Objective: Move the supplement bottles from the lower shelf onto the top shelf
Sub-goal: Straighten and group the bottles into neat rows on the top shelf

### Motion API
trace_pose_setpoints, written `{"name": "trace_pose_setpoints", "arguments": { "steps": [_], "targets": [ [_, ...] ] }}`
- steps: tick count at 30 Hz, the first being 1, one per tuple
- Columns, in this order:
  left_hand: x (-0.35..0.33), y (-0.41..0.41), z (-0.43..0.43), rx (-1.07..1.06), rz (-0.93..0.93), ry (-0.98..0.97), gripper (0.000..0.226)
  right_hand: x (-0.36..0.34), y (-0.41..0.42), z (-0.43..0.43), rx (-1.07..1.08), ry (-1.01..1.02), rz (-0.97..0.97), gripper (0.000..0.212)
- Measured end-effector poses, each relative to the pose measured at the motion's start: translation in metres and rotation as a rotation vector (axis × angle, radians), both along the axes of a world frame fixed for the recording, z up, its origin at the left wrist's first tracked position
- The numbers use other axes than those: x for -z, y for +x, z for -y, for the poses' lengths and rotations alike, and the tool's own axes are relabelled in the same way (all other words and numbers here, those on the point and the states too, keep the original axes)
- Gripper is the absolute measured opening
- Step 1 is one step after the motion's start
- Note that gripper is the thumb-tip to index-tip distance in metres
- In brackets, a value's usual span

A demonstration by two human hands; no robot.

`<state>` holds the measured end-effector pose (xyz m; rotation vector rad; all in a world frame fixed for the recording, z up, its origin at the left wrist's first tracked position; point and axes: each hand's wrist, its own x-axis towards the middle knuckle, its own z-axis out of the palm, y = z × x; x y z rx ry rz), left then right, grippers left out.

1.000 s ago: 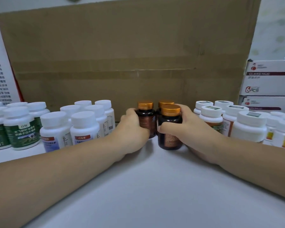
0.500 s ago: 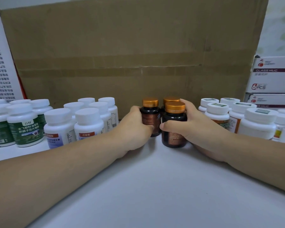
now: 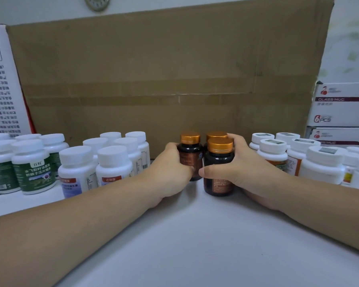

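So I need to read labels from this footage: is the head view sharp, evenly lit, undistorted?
Head view: soft, even light, no harsh glare; wide-angle distortion bows the cardboard box; large print on the green-labelled bottle reads, small print on the front amber bottle is blurred.

L hand [image 3: 170, 172] & R hand [image 3: 243, 168] fwd, arms outstretched, fingers [image 3: 234, 139] curled inward, thumbs nearly touching.

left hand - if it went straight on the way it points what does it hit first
The left hand grips the left dark bottle; carried straight on, they would probably meet the cardboard box behind, though depth is unclear.
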<state>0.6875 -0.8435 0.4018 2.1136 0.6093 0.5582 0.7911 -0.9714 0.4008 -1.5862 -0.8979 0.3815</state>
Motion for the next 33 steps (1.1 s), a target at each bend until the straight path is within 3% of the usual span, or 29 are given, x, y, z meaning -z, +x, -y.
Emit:
{"name": "trace_pose_setpoints", "arguments": {
  "steps": [25,29,33],
  "targets": [
    [-0.003,-0.002,0.001,0.005,-0.046,0.031,0.054,-0.003,-0.006,0.004,0.05,-0.07,0.033,0.109],
    [-0.008,-0.007,0.007,0.021,-0.144,0.096,0.049,-0.006,-0.011,0.007,0.095,-0.128,0.083,0.108],
    [-0.017,-0.018,0.018,0.011,-0.358,0.307,0.036,-0.007,-0.017,0.021,0.111,-0.246,0.192,0.102]
  ]
}}
